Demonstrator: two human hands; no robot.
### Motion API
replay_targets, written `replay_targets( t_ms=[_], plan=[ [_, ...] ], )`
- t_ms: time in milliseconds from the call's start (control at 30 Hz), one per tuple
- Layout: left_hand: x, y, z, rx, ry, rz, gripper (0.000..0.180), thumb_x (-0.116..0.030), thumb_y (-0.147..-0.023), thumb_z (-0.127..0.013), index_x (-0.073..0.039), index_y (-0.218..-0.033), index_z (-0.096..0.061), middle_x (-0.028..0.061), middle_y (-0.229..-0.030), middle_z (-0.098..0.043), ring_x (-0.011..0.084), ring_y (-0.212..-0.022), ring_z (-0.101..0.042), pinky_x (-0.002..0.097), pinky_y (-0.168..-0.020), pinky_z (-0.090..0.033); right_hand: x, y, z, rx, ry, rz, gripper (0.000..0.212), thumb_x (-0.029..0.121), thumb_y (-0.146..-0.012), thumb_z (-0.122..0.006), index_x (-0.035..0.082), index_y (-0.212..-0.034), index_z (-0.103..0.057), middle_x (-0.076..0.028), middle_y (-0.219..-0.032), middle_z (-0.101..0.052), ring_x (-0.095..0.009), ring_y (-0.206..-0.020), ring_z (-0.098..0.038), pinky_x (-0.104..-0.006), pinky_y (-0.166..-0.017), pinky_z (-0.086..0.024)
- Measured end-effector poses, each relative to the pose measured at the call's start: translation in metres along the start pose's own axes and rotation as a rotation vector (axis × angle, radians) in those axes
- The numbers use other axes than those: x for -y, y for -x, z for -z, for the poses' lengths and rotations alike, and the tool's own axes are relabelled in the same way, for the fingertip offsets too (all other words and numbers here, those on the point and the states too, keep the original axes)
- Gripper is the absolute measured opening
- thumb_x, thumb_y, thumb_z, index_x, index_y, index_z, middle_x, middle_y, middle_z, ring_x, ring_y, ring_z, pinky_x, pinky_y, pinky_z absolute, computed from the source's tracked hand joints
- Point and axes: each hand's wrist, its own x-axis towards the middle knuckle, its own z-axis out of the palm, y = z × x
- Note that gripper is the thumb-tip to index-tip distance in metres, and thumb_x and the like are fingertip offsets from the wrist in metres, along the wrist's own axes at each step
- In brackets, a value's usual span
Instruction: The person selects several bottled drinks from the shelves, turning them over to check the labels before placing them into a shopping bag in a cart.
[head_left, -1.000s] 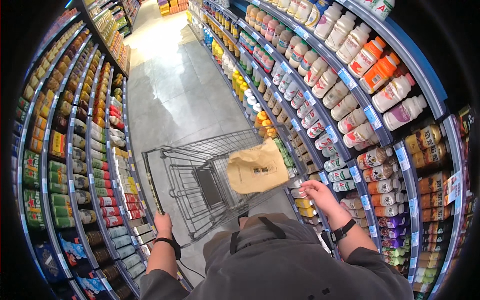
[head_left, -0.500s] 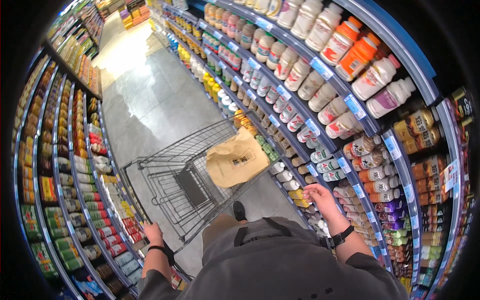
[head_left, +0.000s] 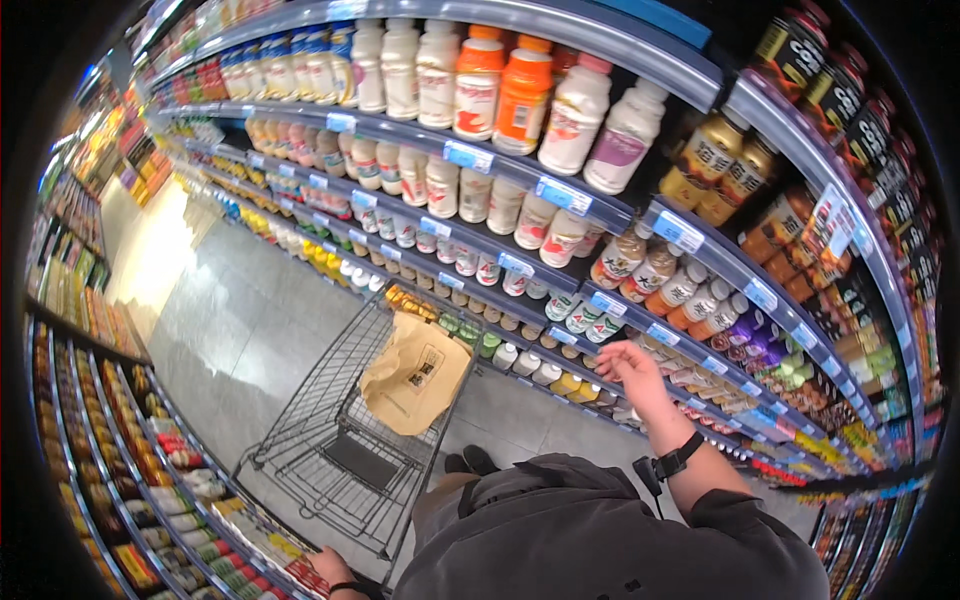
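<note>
- Right hand (head_left: pixel 632 368), centre right of frame, open, reaching toward small bottles (head_left: pixel 588 318) on a shelf.
- Left hand (head_left: pixel 328 570), bottom edge, grips the cart (head_left: pixel 330 440) handle; paper bag (head_left: pixel 415 372) inside.
- Next, likely: close fingers on one bottle.

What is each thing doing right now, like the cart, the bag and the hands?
Shopping cart: upright in the aisle, basket holding only the bag.
Brown paper bag: crumpled, leaning on the cart's right rim.
Left hand: at the cart's handle end.
Right hand: open, empty, raised near the shelf bottles.
Bottles: standing upright in rows.
</note>
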Motion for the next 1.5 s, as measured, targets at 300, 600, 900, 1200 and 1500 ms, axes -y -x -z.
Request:
replay_targets(
  t_ms=[300, 600, 900, 1200, 1500],
  plan=[
    [-0.231, 0.036, 0.041, -0.244, -0.254, -0.505, 0.084, -0.007, -0.081, -0.07, 0.008, -0.152, -0.03, 0.0313, -0.149, -0.039, 0.0445, -0.139, -0.039, 0.0506, -0.116, -0.033, 0.14, 0.024, 0.071, -0.324, 0.191, 0.332, 0.031, -0.002, -0.099, -0.049, 0.003, -0.126, -0.062, -0.007, -0.125, -0.067, -0.016, -0.116, -0.062, -0.0323, -0.098, -0.05],
    [-0.589, 0.146, 0.084, 0.084, 0.278, -1.332, 0.059, 0.007, -0.082, -0.06, 0.0, -0.14, -0.047, 0.0243, -0.144, -0.043, 0.0421, -0.13, -0.049, 0.0479, -0.109, -0.042, 0.175, -0.001, 0.08, -0.237, 0.225, 0.642, 0.058, -0.001, -0.092, -0.052, 0.002, -0.15, -0.045, -0.018, -0.161, -0.039, -0.03, -0.15, -0.037, -0.0454, -0.121, -0.031],
    [-0.783, 0.353, 0.098, 0.614, 0.835, -1.774, 0.056, 0.009, -0.082, -0.065, 0.0, -0.135, -0.051, 0.0186, -0.13, -0.056, 0.0218, -0.092, -0.066, 0.0316, -0.076, -0.054, 0.203, -0.028, 0.103, -0.03, 0.457, 0.763, 0.081, -0.003, -0.084, -0.06, -0.001, -0.159, -0.03, -0.025, -0.168, -0.02, -0.037, -0.157, -0.02, -0.0453, -0.125, -0.019],
    [-0.848, 0.445, 0.092, 0.757, 0.647, -1.559, 0.08, -0.021, -0.087, -0.079, 0.0, -0.15, -0.034, 0.0226, -0.119, -0.068, 0.023, -0.073, -0.072, 0.0352, -0.065, -0.056, 0.199, -0.033, 0.12, 0.091, 0.471, 0.698, 0.089, 0.003, -0.086, -0.065, 0.0, -0.162, -0.019, -0.022, -0.171, -0.01, -0.036, -0.159, -0.014, -0.0445, -0.125, -0.02],
    [-0.861, 0.448, 0.075, 0.618, 0.695, -1.592, 0.072, -0.025, -0.077, -0.089, 0.0, -0.132, -0.05, 0.0225, -0.113, -0.068, 0.0416, -0.099, -0.07, 0.0445, -0.081, -0.057, 0.192, -0.039, 0.125, 0.071, 0.486, 0.743, 0.088, 0.008, -0.088, -0.065, -0.001, -0.162, -0.017, -0.021, -0.171, -0.014, -0.037, -0.158, -0.016, -0.0477, -0.126, -0.013]
  ],
)
